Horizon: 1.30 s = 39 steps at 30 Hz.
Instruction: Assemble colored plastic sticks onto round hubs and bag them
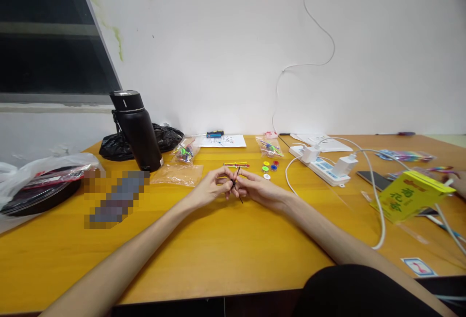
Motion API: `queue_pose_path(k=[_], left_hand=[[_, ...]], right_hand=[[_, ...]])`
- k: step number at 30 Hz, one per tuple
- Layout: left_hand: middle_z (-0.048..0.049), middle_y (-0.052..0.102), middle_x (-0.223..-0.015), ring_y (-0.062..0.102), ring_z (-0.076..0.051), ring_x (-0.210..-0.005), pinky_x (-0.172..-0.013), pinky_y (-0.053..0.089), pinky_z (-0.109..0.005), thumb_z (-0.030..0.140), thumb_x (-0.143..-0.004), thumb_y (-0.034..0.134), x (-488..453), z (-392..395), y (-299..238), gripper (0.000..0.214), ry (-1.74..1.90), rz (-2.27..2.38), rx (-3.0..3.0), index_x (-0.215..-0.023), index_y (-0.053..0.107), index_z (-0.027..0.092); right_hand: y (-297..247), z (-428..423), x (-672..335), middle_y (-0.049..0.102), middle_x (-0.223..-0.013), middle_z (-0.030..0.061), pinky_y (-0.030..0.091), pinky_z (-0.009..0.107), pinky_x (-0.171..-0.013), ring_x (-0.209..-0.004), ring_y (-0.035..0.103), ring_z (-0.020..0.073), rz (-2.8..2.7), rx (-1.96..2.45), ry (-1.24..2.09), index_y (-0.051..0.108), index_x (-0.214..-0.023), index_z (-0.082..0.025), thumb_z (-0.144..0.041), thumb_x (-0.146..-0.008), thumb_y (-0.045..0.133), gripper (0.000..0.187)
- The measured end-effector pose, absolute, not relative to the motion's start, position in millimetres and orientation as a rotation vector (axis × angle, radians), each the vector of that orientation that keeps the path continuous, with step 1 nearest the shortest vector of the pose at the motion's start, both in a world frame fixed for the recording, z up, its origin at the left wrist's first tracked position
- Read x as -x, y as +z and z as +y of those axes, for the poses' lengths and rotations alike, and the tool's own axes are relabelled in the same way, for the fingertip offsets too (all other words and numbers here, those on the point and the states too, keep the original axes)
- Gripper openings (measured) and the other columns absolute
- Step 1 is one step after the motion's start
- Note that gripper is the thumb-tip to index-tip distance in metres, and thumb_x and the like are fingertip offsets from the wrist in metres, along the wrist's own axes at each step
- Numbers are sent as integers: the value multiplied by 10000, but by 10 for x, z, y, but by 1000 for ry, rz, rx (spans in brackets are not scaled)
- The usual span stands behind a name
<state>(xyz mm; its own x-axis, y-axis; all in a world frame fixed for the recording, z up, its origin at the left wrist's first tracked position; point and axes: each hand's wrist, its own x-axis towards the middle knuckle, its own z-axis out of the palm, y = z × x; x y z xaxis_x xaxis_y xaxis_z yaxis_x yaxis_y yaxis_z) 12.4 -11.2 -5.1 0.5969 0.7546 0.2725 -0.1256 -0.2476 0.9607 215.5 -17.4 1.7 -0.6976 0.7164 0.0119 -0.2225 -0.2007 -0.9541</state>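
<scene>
My left hand (213,186) and my right hand (260,188) meet over the middle of the yellow table (218,244), fingers pinched together. Between them they hold thin dark sticks (237,183) that cross each other, standing a little above the tabletop. Just beyond the hands lie a few coloured sticks (236,164) and several small coloured round pieces (270,167).
A black flask (136,130) and black bag (160,140) stand at the back left. Small plastic bags (178,174), a paper sheet (222,141), a white power strip (320,164) with cables, a phone (373,178) and a yellow box (409,195) lie around. Another person's hand (459,181) shows at the right edge.
</scene>
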Motion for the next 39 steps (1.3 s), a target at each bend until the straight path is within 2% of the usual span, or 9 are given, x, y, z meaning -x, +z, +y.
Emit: queue_pose_path(k=[6, 10, 17, 20, 23, 29, 34, 39], left_hand=[[-69, 704, -758, 607, -147, -637, -597, 443, -261, 551, -842, 704, -128, -138, -12, 412, 887, 544, -1608, -907, 528, 183], [-72, 707, -762, 542, -118, -578, -576, 397, -246, 568, -833, 705, -123, -144, -17, 433, 865, 547, -1603, -902, 505, 190], [-67, 688, -786, 503, -120, -609, -613, 372, -253, 585, -839, 685, -100, -156, -15, 438, 844, 528, -1632, -910, 497, 196], [-19, 608, -723, 451, -104, -574, -590, 343, -244, 552, -890, 619, -74, -132, 5, 376, 862, 554, -1645, -895, 525, 187], [35, 475, -642, 368, -87, -526, -543, 286, -227, 469, -943, 526, -68, -107, 20, 309, 905, 631, -1627, -840, 531, 178], [18, 474, -772, 385, -99, -613, -556, 304, -199, 374, -939, 476, -124, -127, -9, 207, 916, 749, -1542, -884, 542, 185], [52, 368, -739, 305, -84, -565, -508, 263, -175, 435, -923, 526, -138, -100, -53, 235, 936, 806, -1483, -883, 511, 204], [58, 365, -713, 278, -79, -547, -491, 245, -188, 490, -896, 611, -124, -74, -63, 310, 974, 775, -1526, -859, 507, 201]], right_hand=[[29, -191, -2153, 625, -825, 15, 311, 271, -672, -673, 419, 128, -1502, 600, 1940, 557, -1013, -220, -479, -928, 673, 297], [50, -205, -2138, 620, -816, 12, 319, 273, -667, -683, 449, 135, -1528, 620, 1933, 549, -1001, -223, -520, -904, 687, 341], [3, -197, -2139, 598, -802, 8, 311, 264, -642, -640, 386, 122, -1535, 578, 1949, 540, -995, -221, -483, -935, 658, 293], [-18, -170, -2154, 545, -782, -5, 319, 258, -631, -648, 391, 128, -1498, 591, 1917, 555, -985, -224, -482, -906, 693, 302], [-11, -124, -2168, 506, -767, -13, 335, 262, -645, -654, 397, 130, -1491, 600, 1823, 575, -957, -217, -482, -882, 719, 310], [-8, -16, -2189, 593, -813, -2, 382, 283, -745, -764, 525, 143, -1631, 736, 1476, 634, -1033, -205, -518, -874, 700, 357], [-27, 16, -2227, 682, -865, 23, 439, 328, -806, -842, 627, 181, -1836, 818, 1055, 617, -1064, -216, -475, -918, 650, 299], [8, -20, -2250, 698, -954, 54, 471, 345, -829, -895, 657, 198, -1963, 809, 903, 656, -1002, -208, -436, -941, 629, 237]])
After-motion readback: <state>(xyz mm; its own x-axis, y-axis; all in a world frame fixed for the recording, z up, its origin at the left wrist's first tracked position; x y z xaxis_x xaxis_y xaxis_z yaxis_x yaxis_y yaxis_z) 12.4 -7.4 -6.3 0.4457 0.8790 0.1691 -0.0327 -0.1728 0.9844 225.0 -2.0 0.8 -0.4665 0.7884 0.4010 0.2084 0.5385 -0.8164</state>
